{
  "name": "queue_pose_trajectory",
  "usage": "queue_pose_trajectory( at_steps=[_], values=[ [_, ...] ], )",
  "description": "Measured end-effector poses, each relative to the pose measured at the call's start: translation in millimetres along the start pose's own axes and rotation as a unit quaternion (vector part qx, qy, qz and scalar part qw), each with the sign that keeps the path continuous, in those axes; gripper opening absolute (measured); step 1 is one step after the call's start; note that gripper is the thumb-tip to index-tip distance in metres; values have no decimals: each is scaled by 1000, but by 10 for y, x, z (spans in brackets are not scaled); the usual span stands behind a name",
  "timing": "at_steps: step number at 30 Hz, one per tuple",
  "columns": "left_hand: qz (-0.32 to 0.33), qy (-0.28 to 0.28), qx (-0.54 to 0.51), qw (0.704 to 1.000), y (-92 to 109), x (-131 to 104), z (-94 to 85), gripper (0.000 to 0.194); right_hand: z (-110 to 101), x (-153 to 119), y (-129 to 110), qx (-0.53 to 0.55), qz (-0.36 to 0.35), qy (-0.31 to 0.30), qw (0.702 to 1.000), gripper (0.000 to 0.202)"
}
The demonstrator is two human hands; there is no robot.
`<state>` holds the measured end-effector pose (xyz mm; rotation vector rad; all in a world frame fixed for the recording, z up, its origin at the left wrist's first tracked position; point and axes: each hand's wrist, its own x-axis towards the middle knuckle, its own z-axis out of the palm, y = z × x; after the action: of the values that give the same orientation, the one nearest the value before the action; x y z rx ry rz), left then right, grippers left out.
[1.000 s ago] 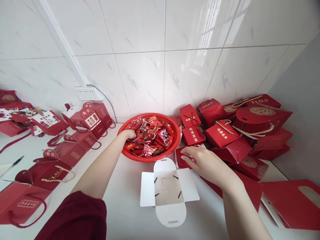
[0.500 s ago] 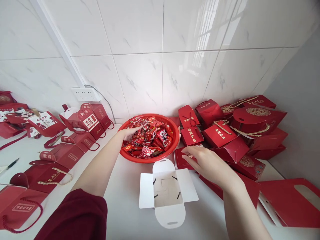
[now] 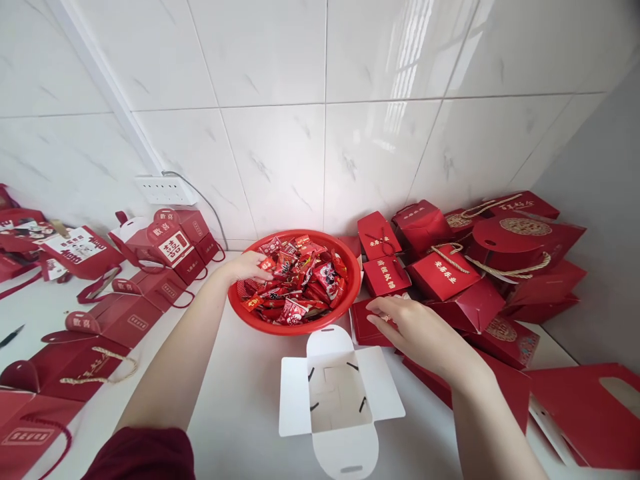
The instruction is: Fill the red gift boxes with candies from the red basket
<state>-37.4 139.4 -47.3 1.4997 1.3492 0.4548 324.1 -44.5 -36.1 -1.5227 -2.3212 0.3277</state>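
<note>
My left hand (image 3: 247, 267) is over the left side of a red plastic basket (image 3: 293, 329). A small red wrapped candy (image 3: 267, 263) sits between its thumb and fingers, above a heap of candy packets (image 3: 305, 277). My right hand (image 3: 413, 327) hovers right of the basket, palm down, its fingers curled. Something pale and small shows at those fingers, too hidden to name. Below the basket stands an opened box (image 3: 345, 448), white inside, its four flaps folded outward and black ties poking through its walls.
Red gift boxes (image 3: 443, 273) with rope handles are piled at the right, beside a flat red box (image 3: 590, 413). More red boxes (image 3: 127, 307) line the left. A power strip (image 3: 167, 191) is on the tiled wall; a pen (image 3: 11, 335) lies far left.
My left hand has drawn back leftward within the basket, and a red candy now shows at its fingers. The right hand stays nearly in place. The view has shifted slightly.
</note>
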Motion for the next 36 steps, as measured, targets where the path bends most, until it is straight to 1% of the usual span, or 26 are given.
queue_pose_trajectory(
  at_steps=[4, 7, 9, 16, 21, 24, 27, 31, 33, 34, 36],
  values=[
    [35, -24, -25, 999, 176, -196, 20, 54, -12, 5, -22, -4, -3, -7, 1000, 23],
    [34, -8, -45, 998, 256, -297, 73, 56, -33, -7, -49, -2, -8, -9, 1000, 23],
    [33, 11, -47, 998, 260, -321, 106, 54, -48, -21, -55, -2, -11, -6, 1000, 23],
    [69, 111, -44, 990, 107, -303, 209, 52, -58, -41, -37, -4, -11, 6, 1000, 22],
    [94, 167, -42, 981, -3, -373, 301, 56, -51, -36, -55, -14, -8, 0, 1000, 22],
    [101, 200, -26, 974, -61, -419, 350, 53, -37, -36, -46, -9, -7, -3, 1000, 24],
    [97, 220, -7, 971, -116, -451, 363, 50, -13, -30, -18, 1, 2, -7, 1000, 24],
    [99, 225, 17, 969, -187, -507, 334, 52, 9, -19, 12, 8, 15, -15, 1000, 23],
    [109, 234, 54, 964, -216, -546, 337, 57, 16, -9, 15, 9, 18, -18, 1000, 23],
    [104, 235, 96, 962, -226, -565, 351, 60, 20, -3, 14, 10, 19, -21, 1000, 23],
    [67, 201, 237, 948, -234, -588, 407, 68, 32, 12, 11, 11, 21, -27, 999, 24]
  ],
)
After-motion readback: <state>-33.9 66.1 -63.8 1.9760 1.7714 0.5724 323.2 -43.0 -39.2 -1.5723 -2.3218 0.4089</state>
